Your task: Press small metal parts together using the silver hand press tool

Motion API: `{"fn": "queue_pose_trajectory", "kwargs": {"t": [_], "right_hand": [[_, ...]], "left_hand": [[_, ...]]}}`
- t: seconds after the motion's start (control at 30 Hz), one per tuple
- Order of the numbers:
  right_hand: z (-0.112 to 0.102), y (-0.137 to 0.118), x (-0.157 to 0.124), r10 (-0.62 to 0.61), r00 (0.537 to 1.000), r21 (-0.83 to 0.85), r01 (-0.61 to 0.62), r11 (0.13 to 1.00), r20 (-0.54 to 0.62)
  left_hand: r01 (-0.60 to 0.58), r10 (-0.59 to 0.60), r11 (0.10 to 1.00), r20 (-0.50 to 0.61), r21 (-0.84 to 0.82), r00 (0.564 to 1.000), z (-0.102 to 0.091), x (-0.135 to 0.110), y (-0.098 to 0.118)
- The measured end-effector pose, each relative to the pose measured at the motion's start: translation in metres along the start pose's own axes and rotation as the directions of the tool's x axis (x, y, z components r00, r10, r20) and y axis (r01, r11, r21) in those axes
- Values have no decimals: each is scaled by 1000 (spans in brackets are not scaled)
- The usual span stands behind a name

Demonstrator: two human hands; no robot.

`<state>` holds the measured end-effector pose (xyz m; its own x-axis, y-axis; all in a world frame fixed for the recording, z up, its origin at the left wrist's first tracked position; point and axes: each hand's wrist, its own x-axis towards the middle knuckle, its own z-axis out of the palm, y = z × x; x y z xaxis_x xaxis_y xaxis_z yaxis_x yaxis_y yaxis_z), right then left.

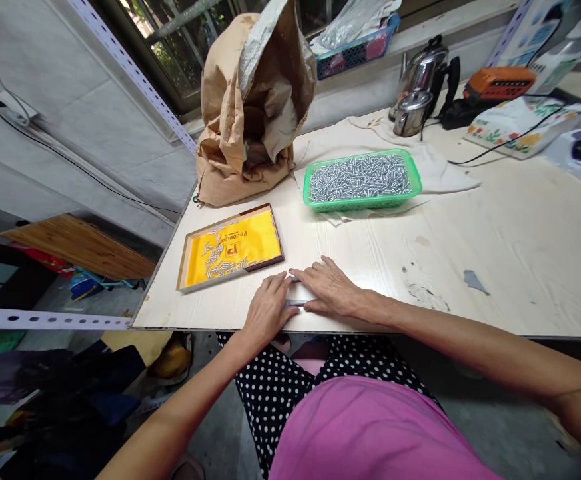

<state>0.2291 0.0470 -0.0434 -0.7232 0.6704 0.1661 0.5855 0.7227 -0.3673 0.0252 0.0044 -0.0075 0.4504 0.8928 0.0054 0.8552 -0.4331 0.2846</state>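
Near the table's front edge, my left hand [266, 307] and my right hand [334, 288] meet with curled fingers. Between them is a small grey strip-like piece [295, 303], pinched at its ends; my fingers cover most of it, so its kind is unclear. Just left of my hands lies a shallow cardboard box lid [186, 270] with a yellow lining [255, 240], and small silvery metal pins [215, 257] are scattered in it. Beyond my hands stands a green plastic basket [365, 203], filled with many similar silvery pins [360, 177].
A crumpled brown paper sack [220, 133] stands open at the back left. A white cloth [445, 170] lies under the basket. Steel kettle [425, 67], small steel pot [413, 112], orange-and-black device [498, 83] and a cable occupy the back right. A grey scrap [475, 281] lies right of my hands.
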Motion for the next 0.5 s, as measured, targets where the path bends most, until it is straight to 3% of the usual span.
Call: {"fn": "queue_pose_trajectory", "kwargs": {"t": [0.13,0.27,0.5], "right_hand": [[-11,1,-8,82,996,3,-82,997,36],[-27,-3,-13,123,990,21,-125,992,74],[-42,-14,-12,120,990,64,-125,990,81]], "left_hand": [[-118,120,993,160,-23,980,-1,21,-7],[-100,97,995,190,4,977,-2,27,-9],[-159,165,986,246,-44,955,-5,44,0]]}}
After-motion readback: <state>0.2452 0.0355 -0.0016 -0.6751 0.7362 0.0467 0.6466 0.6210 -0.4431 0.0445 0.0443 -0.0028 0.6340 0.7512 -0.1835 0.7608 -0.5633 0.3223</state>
